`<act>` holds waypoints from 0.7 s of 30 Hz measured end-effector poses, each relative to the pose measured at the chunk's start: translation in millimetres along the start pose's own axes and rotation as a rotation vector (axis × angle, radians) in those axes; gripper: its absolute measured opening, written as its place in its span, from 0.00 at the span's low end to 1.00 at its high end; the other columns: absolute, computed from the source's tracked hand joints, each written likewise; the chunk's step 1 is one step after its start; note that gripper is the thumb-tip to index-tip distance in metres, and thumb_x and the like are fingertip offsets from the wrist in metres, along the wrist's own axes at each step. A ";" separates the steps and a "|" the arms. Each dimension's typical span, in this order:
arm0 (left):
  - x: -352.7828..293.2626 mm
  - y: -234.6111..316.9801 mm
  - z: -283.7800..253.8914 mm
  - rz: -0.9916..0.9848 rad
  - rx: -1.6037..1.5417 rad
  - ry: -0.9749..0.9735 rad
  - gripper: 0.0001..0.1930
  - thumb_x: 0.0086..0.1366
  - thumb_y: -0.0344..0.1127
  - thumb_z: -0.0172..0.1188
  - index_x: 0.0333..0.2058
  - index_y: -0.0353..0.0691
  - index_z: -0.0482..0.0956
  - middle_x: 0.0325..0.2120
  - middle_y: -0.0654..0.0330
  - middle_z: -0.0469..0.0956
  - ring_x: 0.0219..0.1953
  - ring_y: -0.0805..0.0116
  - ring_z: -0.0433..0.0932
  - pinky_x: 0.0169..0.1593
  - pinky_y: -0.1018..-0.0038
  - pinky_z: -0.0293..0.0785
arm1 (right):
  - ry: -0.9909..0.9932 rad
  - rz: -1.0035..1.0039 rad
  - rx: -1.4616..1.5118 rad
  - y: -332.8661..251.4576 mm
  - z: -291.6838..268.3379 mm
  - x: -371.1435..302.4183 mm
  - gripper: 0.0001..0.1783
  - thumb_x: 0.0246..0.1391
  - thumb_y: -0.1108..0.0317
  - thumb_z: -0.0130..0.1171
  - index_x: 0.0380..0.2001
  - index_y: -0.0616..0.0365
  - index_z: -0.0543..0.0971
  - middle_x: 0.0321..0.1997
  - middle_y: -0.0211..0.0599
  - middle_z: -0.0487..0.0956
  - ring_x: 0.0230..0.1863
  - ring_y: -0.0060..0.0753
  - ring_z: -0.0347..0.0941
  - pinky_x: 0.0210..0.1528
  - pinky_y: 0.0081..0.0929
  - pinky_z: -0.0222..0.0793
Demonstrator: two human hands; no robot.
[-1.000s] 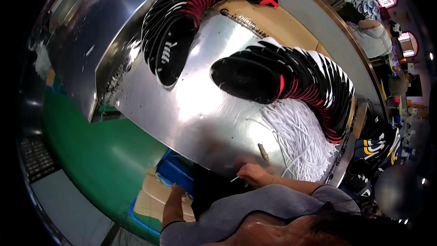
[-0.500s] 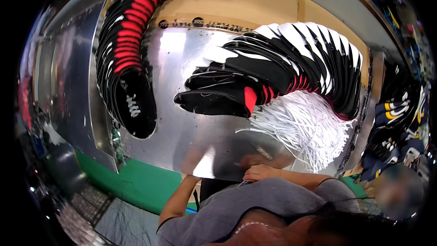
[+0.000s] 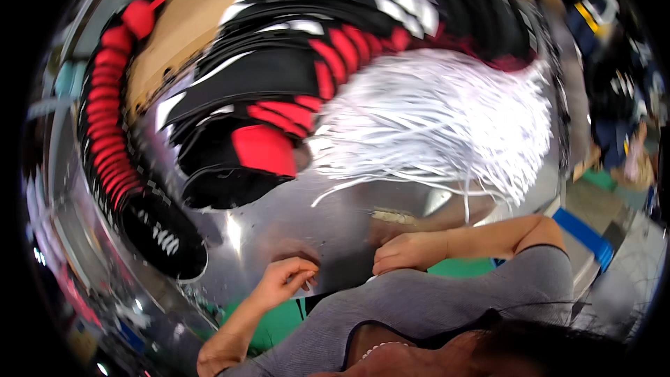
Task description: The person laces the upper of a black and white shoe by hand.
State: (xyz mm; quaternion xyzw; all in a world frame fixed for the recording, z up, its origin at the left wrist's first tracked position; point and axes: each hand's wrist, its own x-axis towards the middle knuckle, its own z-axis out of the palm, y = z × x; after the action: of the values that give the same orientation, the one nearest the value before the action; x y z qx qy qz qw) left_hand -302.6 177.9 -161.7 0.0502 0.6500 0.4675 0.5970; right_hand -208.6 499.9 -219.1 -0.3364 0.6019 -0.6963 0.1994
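Note:
My left hand point(image 3: 286, 283) is over the table's near edge, its fingers pinched together with a small white end, which looks like a shoelace, showing between them. Close to my body, my right hand point(image 3: 412, 251) is curled closed at the same edge; a bit of white shows beside it, but what its fingers hold is hidden. Beyond my hands lies a large pile of white shoelaces point(image 3: 433, 126), a few strands trailing toward me. Left of the pile, black, white and red shoe uppers point(image 3: 265, 150) lean on one another in a curved row reaching to the back.
A second curved row of black and red shoe uppers point(image 3: 115, 126) runs along the left side of the shiny metal table point(image 3: 244, 237). Brown cardboard point(image 3: 185, 17) lies at the back left. More dark shoe parts point(image 3: 607, 91) with yellow and white are beyond the right edge.
My left hand has risen from below the table edge into view. The right hand stays closed near the edge. My view has shifted, bringing the rows and shoelaces closer.

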 end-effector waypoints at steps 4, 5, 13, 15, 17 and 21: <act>4.0 -14.0 9.8 0.159 0.120 0.052 0.06 0.68 0.24 0.54 0.39 0.29 0.79 0.34 0.56 0.79 0.35 0.69 0.83 0.38 0.77 0.82 | 0.103 0.014 -0.181 0.2 20.3 -7.7 0.09 0.65 0.66 0.52 0.38 0.60 0.74 0.35 0.43 0.72 0.36 0.47 0.73 0.37 0.41 0.70; 1.5 -23.4 15.5 0.129 0.032 0.123 0.05 0.69 0.24 0.54 0.38 0.30 0.79 0.34 0.57 0.79 0.32 0.71 0.82 0.37 0.78 0.81 | 0.109 -0.004 -0.220 -4.5 21.8 -5.6 0.08 0.64 0.66 0.53 0.37 0.60 0.74 0.35 0.43 0.72 0.36 0.47 0.73 0.37 0.41 0.70; -5.9 -79.2 54.8 0.757 0.270 0.379 0.03 0.66 0.24 0.57 0.36 0.33 0.79 0.32 0.60 0.79 0.29 0.74 0.77 0.35 0.79 0.74 | 0.592 0.234 -0.593 -13.4 98.9 -26.2 0.08 0.62 0.65 0.55 0.36 0.60 0.76 0.36 0.41 0.77 0.37 0.44 0.75 0.41 0.34 0.70; -31.2 -109.7 73.2 0.712 0.394 0.446 0.02 0.63 0.25 0.60 0.34 0.34 0.80 0.27 0.60 0.79 0.28 0.70 0.78 0.35 0.76 0.73 | 0.745 0.189 -0.617 -14.0 136.4 -52.1 0.06 0.62 0.69 0.56 0.36 0.62 0.76 0.35 0.42 0.76 0.37 0.42 0.75 0.41 0.33 0.69; -38.8 -149.2 77.9 0.969 0.625 0.500 0.02 0.62 0.25 0.61 0.33 0.35 0.81 0.27 0.55 0.79 0.30 0.66 0.81 0.35 0.75 0.75 | 0.871 0.182 -0.616 -11.1 170.4 -73.6 0.05 0.61 0.71 0.57 0.37 0.62 0.76 0.34 0.39 0.75 0.35 0.37 0.73 0.40 0.28 0.69; 3.5 -304.7 45.6 0.515 0.070 0.943 0.06 0.65 0.30 0.60 0.38 0.33 0.80 0.31 0.59 0.79 0.33 0.71 0.79 0.39 0.75 0.75 | 1.345 0.446 -0.153 51.1 223.7 -141.3 0.06 0.66 0.66 0.53 0.38 0.58 0.74 0.29 0.26 0.74 0.28 0.17 0.68 0.32 0.17 0.65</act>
State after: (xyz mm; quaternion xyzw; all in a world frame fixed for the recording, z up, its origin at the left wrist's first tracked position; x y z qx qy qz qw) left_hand -115.9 35.0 -360.9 0.0123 0.8294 0.5487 0.1045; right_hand 41.5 428.8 -290.1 0.2840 0.6960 -0.6516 -0.1017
